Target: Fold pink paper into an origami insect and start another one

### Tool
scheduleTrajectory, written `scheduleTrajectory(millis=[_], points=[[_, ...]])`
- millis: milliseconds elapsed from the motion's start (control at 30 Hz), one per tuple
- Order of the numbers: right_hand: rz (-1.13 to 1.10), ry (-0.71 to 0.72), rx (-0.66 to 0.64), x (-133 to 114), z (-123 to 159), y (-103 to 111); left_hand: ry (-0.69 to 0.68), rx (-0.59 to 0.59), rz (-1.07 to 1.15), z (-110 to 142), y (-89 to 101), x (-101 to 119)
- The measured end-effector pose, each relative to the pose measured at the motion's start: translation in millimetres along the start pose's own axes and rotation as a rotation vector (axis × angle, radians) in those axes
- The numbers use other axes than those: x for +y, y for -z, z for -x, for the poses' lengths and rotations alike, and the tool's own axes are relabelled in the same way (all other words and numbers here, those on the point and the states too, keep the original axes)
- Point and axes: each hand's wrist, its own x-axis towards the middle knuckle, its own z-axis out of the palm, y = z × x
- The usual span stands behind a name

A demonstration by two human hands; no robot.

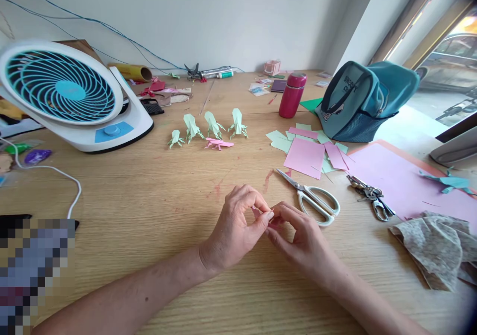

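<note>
Between my two hands is a small piece of folded pink paper (pixel 255 211), mostly hidden by the fingers. My left hand (pixel 238 225) pinches it between thumb and index finger. My right hand (pixel 298 235) meets it from the other side, its thumb and fingers also closed on the paper. White-handled scissors (pixel 316 201) lie just beyond my right hand, blades pointing away to the left. Farther back stand several light green origami insects (pixel 214 125), and a pink origami insect (pixel 218 144) lies in front of them.
Pink and green paper pieces (pixel 304 156) lie right of centre, near a teal bag (pixel 367 101) and a dark pink bottle (pixel 292 95). Keys (pixel 370 196), a grey cloth (pixel 439 248) and a large pink sheet (pixel 391 176) are at right. A fan (pixel 74 96) stands at left.
</note>
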Motion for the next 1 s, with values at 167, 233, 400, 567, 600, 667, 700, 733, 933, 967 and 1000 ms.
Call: scheduleTrajectory(millis=[167,233,400,567,600,667,700,733,933,967,1000], points=[[0.105,0.033,0.117,5.3,0.2,-9.8,0.062,-0.002,0.038,2.1,-6.4,-0.7],[0.119,0.04,0.123,5.7,0.6,-10.3,0.066,-0.004,0.037,2.0,-6.7,0.4],[0.172,0.05,0.113,5.6,1.7,-9.7,0.058,-0.008,0.032,1.6,-3.4,2.9],[0.208,0.061,0.106,6.0,2.4,-10.2,0.056,-0.013,0.028,0.5,-1.9,3.3],[0.207,0.063,0.104,5.9,2.4,-10.1,0.056,-0.017,0.028,0.3,-1.9,3.6],[0.201,0.067,0.099,5.2,2.2,-9.9,0.051,-0.028,0.035,0.3,-2.0,4.3],[0.199,0.068,0.094,4.8,2.0,-9.8,0.044,-0.035,0.042,0.5,-1.9,4.6],[0.197,0.069,0.089,4.2,1.8,-9.6,0.034,-0.038,0.048,0.8,-1.8,4.8],[0.195,0.073,0.082,2.4,1.8,-9.8,-0.023,-0.057,0.054,2.6,-0.1,4.7],[0.195,0.076,0.086,2.4,2.0,-9.8,-0.029,-0.057,0.045,2.7,0.1,4.8],[0.195,0.08,0.089,2.4,2.2,-9.7,-0.033,-0.058,0.034,2.8,0.1,4.8]])
